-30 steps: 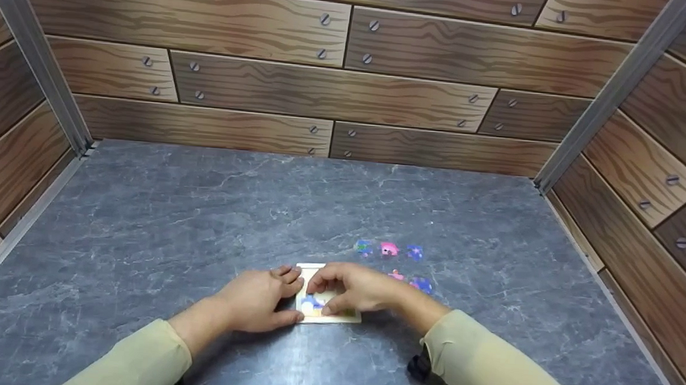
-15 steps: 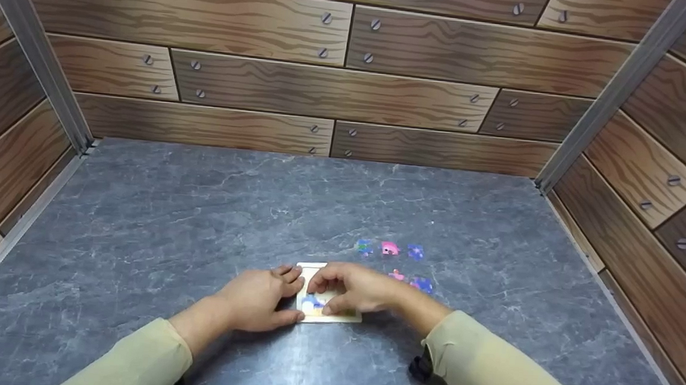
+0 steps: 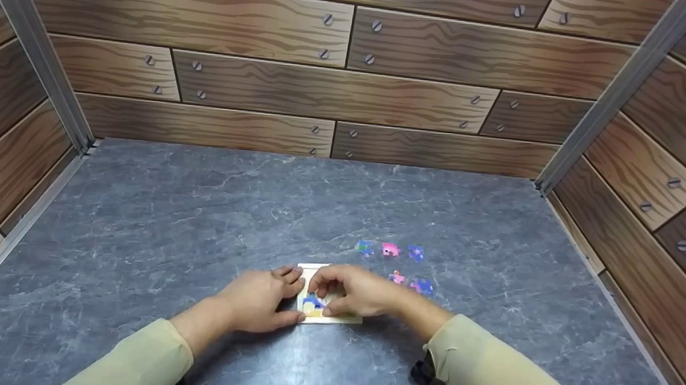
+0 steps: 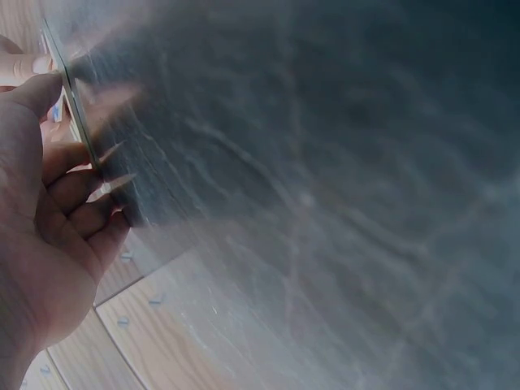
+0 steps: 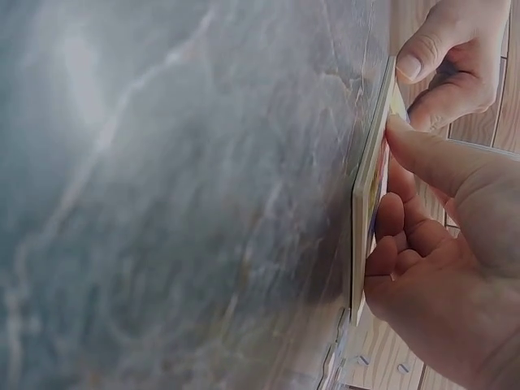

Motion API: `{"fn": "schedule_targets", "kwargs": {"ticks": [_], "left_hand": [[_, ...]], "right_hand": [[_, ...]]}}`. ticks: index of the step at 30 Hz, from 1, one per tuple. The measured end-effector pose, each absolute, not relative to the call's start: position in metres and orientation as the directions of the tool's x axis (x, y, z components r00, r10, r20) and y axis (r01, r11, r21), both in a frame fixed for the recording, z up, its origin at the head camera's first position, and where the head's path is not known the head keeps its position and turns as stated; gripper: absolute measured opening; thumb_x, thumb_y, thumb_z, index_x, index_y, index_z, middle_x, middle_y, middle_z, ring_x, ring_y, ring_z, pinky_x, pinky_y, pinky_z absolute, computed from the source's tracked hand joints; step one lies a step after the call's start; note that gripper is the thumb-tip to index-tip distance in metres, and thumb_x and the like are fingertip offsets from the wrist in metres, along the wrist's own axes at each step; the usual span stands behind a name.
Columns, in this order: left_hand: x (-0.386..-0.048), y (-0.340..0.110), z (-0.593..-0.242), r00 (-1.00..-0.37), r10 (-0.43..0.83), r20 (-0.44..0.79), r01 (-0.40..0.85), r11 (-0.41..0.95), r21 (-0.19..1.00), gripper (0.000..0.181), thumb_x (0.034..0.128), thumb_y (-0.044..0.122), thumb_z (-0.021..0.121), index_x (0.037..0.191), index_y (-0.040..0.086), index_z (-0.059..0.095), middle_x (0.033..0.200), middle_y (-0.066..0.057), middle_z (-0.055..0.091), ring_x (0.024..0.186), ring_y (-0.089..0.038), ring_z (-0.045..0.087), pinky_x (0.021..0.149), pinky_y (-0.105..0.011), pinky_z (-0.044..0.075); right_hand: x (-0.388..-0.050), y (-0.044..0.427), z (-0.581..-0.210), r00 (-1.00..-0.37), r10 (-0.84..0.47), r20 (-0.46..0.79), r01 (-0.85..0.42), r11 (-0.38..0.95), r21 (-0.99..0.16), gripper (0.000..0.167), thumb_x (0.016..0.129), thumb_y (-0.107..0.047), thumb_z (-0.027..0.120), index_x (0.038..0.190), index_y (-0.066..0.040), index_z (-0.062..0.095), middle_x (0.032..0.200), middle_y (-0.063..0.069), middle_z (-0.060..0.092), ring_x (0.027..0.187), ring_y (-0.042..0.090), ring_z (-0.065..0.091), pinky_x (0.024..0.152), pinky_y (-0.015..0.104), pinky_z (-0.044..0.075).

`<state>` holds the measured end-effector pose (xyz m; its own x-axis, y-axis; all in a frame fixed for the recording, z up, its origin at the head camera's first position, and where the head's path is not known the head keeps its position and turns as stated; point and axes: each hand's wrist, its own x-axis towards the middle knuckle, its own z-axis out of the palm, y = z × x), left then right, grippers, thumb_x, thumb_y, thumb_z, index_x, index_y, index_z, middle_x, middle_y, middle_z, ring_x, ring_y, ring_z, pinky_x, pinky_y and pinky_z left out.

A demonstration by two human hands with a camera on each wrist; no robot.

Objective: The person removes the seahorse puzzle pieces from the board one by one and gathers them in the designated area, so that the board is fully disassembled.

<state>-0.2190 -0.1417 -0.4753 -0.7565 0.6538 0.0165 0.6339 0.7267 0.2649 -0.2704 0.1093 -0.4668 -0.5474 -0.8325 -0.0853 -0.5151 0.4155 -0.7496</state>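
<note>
Plank-patterned walls [image 3: 266,84] behind and to either side of a grey marbled table [image 3: 197,206]. Pale sleeves [image 3: 500,363] at the near side. Left hand [image 3: 260,300] with wide grip, thumb and fingers spread apart. Right hand [image 3: 357,293] with bent fingers; impossible to tell whether in grip on a piece. Shallow pale puzzle tray [image 3: 337,321] flat on the table, between and touching both hands. Blue-and-yellow picture section [image 3: 313,305] in the tray, at near left. Loose puzzle pieces [image 3: 390,249], pink and blue, in two rows beyond the right hand.
</note>
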Motion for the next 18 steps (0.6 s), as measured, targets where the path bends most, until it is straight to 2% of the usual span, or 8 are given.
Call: {"fn": "schedule_targets", "kwargs": {"ticks": [9, 18], "left_hand": [[-0.2193, -0.142, -0.4745, -0.752, 0.659, 0.015, 0.637, 0.721, 0.274, 0.069, 0.1034, 0.05, 0.064, 0.15, 0.0, 0.058, 0.156, -0.022, 0.052, 0.142, -0.041, 0.052, 0.105, -0.056, 0.053], [-0.2192, -0.1415, -0.4757, -0.76, 0.65, 0.001, 0.626, 0.73, 0.274, 0.069, 0.1032, 0.051, 0.064, 0.151, 0.001, 0.057, 0.158, -0.021, 0.05, 0.145, -0.041, 0.05, 0.108, -0.055, 0.051]], "right_hand": [[-0.2673, 0.109, -0.4678, -0.569, -0.821, -0.058, -0.522, 0.414, -0.746, 0.035, 0.085, 0.005, 0.081, 0.115, -0.007, 0.069, 0.102, 0.004, 0.069, 0.095, 0.016, 0.064, 0.084, 0.028, 0.054], [-0.2661, 0.1092, -0.4675, -0.565, -0.824, -0.039, -0.535, 0.401, -0.744, 0.034, 0.084, 0.004, 0.08, 0.114, -0.006, 0.069, 0.101, 0.005, 0.069, 0.092, 0.014, 0.063, 0.081, 0.027, 0.054]]}}
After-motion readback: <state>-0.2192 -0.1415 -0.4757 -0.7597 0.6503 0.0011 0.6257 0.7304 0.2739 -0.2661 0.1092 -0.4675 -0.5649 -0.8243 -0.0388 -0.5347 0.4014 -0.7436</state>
